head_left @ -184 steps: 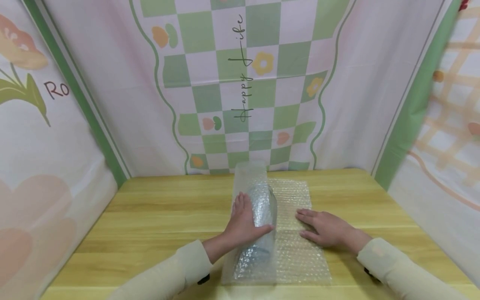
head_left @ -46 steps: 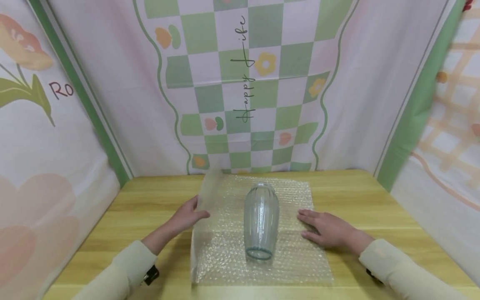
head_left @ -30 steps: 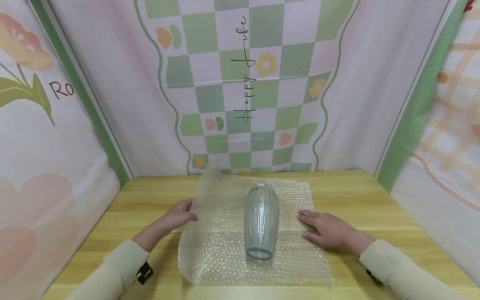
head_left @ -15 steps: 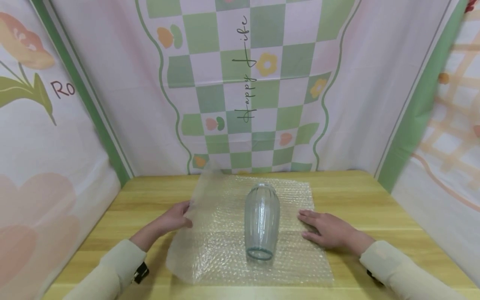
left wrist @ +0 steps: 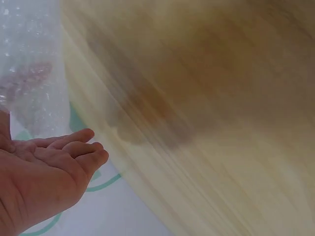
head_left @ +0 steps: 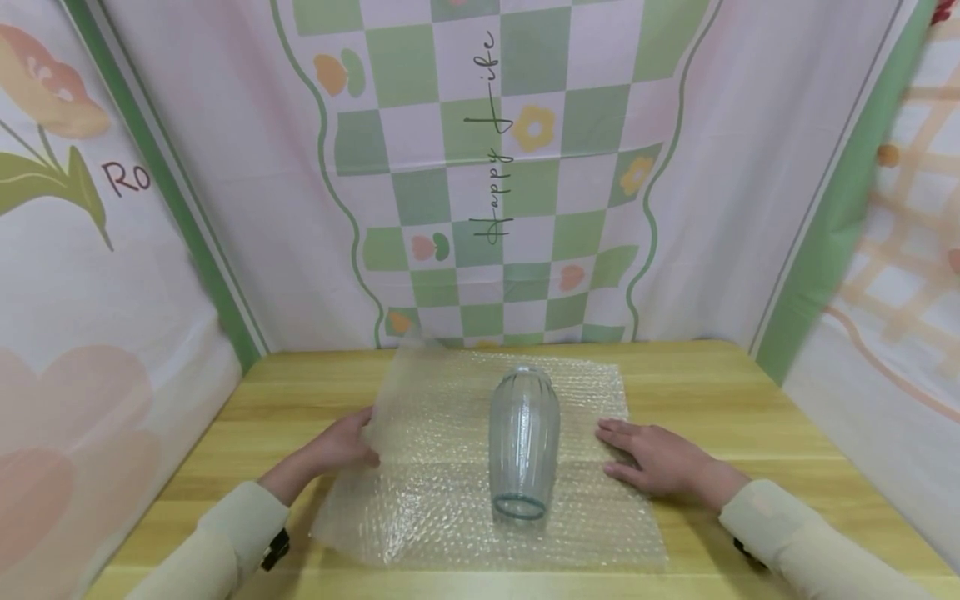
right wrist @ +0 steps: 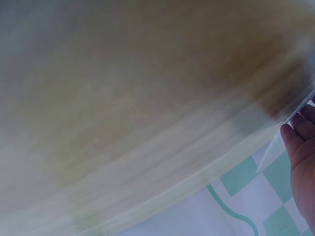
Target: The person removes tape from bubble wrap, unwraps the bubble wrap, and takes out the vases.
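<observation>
Touching bubble wrap (head_left: 442, 475) edges: left hand (head_left: 339, 443), right hand (head_left: 662, 460); table (head_left: 697, 396) room beyond.

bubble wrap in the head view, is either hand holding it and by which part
The left hand holds the bubble wrap by its left edge. The right hand rests on its right edge, not gripping.

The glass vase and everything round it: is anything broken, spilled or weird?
No crack or spill shows. The glass vase lies on its side, and the left edge of the bubble wrap rises off the table by the left hand. One odd thing: the "Happy Life" lettering on the backdrop cloth runs sideways.
</observation>
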